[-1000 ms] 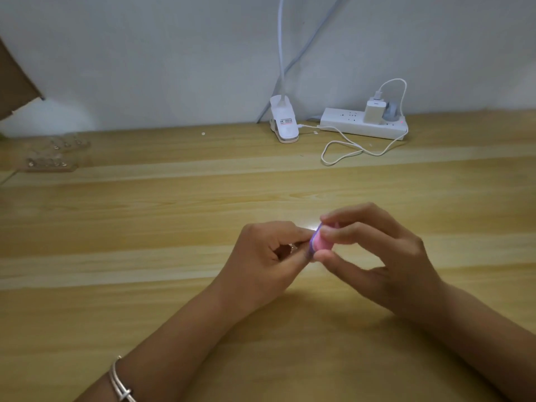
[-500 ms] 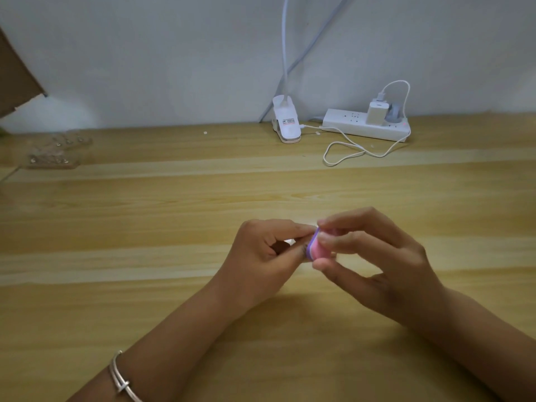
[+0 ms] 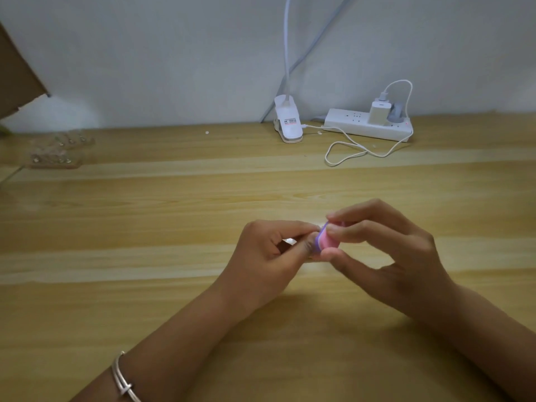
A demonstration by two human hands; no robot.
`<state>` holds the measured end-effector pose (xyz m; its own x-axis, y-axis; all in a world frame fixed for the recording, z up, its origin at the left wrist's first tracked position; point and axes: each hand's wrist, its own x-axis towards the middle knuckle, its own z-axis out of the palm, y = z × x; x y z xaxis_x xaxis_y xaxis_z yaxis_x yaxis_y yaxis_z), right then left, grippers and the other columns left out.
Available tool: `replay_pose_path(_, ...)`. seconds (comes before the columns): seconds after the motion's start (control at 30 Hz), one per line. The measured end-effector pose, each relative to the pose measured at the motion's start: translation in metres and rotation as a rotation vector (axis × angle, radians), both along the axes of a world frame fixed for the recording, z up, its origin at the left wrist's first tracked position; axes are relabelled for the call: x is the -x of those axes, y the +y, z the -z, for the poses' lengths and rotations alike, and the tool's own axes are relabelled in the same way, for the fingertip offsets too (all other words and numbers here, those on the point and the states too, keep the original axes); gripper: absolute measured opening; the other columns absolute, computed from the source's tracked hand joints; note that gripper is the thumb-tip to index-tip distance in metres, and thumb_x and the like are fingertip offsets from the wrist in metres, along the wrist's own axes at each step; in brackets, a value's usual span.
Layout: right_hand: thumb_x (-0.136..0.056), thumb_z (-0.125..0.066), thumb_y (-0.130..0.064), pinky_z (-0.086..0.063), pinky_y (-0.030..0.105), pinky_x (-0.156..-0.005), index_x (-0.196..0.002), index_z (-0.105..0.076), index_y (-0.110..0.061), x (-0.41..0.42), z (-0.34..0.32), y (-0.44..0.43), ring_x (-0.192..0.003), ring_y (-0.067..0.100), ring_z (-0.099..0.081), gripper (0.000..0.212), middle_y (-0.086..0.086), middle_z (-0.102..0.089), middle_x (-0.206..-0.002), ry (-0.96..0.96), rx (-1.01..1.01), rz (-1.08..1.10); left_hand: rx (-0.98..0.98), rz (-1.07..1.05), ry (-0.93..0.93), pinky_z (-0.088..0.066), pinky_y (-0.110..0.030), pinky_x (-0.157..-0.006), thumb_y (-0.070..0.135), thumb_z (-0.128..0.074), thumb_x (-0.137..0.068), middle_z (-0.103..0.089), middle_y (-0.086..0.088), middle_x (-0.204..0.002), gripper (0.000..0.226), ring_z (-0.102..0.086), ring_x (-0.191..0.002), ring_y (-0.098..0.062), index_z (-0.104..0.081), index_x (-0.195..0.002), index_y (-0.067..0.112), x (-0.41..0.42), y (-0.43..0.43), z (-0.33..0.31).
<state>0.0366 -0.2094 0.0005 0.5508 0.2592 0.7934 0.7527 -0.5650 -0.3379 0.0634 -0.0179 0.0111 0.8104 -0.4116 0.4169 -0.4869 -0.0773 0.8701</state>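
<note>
Your left wrist: thin silver bangle (image 3: 124,383), double band, small crossbar clasp. Your forearms bare to frame edge. Left hand (image 3: 262,256), right hand (image 3: 387,256) bare.

No text can be read. The white lamp clip (image 3: 285,123) at the far edge of the desk (image 3: 174,198) bears a small label (image 3: 290,121) with dark print and red marks. Its characters are too small and blurred to make out.

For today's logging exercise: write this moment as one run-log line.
right hand: pinches small pink block | left hand: fingertips meet its purple face, grip unclear | behind: power strip, lamp clip
</note>
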Motion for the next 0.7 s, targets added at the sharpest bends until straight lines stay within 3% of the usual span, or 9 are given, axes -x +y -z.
replay_pose_path(0.17,-0.086,-0.077,-0.020,-0.058,0.039,-0.077,-0.091,-0.076,0.000,-0.0012,-0.0058,-0.0024,-0.093,0.023,-0.072,0.021,0.014,-0.069,-0.098,0.009,-0.011,0.015,-0.011,0.009,0.020,-0.052,-0.019,-0.064,0.000,-0.060,-0.094,-0.074,-0.006,-0.079,0.016,-0.068,-0.071,-0.012,-0.076,-0.096,0.001,-0.0015,0.0011,0.0001)
replay_pose_path(0.33,-0.084,-0.079,-0.022,-0.059,0.037,-0.075,-0.093,-0.077,-0.002,0.0037,-0.0047,0.0048,-0.090,0.022,-0.073,0.022,0.014,-0.070,-0.099,-0.005,-0.019,-0.026,0.030,0.044,0.056,-0.053,-0.021,-0.067,-0.002,-0.056,-0.096,-0.072,-0.015,-0.082,0.017,-0.069,-0.074,-0.024,-0.073,-0.095,-0.004,0.0009,-0.0002,0.0003)
replay_pose_path(0.43,-0.082,-0.083,-0.021,-0.059,0.034,-0.079,-0.094,-0.076,-0.003,0.0019,-0.0089,-0.0028,-0.091,0.019,-0.072,0.023,0.014,-0.070,-0.098,0.011,-0.061,0.020,0.030,0.049,0.063,-0.047,-0.011,-0.060,-0.002,-0.055,-0.096,-0.066,0.000,-0.070,0.018,-0.060,-0.061,-0.003,-0.072,-0.090,-0.001,0.0020,0.0004,-0.0025)
replay_pose_path(0.5,-0.082,-0.082,-0.020,-0.059,0.033,-0.079,-0.093,-0.076,-0.002,0.0033,-0.0086,-0.0026,-0.090,0.020,-0.072,0.022,0.014,-0.070,-0.097,0.011,-0.069,0.021,0.030,0.046,0.055,-0.045,-0.011,-0.059,-0.001,-0.055,-0.096,-0.066,0.002,-0.070,0.018,-0.060,-0.061,-0.002,-0.072,-0.089,0.002,0.0022,0.0011,-0.0029)
replay_pose_path(0.57,-0.083,-0.080,-0.021,-0.059,0.033,-0.077,-0.092,-0.076,-0.002,0.0058,-0.0058,0.0027,-0.090,0.021,-0.073,0.022,0.013,-0.070,-0.098,-0.012,-0.031,-0.027,0.051,0.052,0.061,-0.051,-0.019,-0.062,0.001,-0.054,-0.095,-0.071,-0.006,-0.079,0.018,-0.066,-0.069,-0.013,-0.072,-0.093,-0.003,0.0024,0.0008,-0.0028)
replay_pose_path(0.7,-0.083,-0.079,-0.023,-0.058,0.034,-0.079,-0.096,-0.075,-0.006,0.0034,-0.0083,-0.0025,-0.092,0.019,-0.072,0.021,0.012,-0.070,-0.098,0.000,-0.051,-0.009,0.083,0.062,0.114,-0.039,-0.003,-0.051,-0.006,-0.051,-0.096,-0.060,0.007,-0.063,0.021,-0.053,-0.048,0.003,-0.070,-0.088,-0.004,0.0029,0.0011,-0.0032)
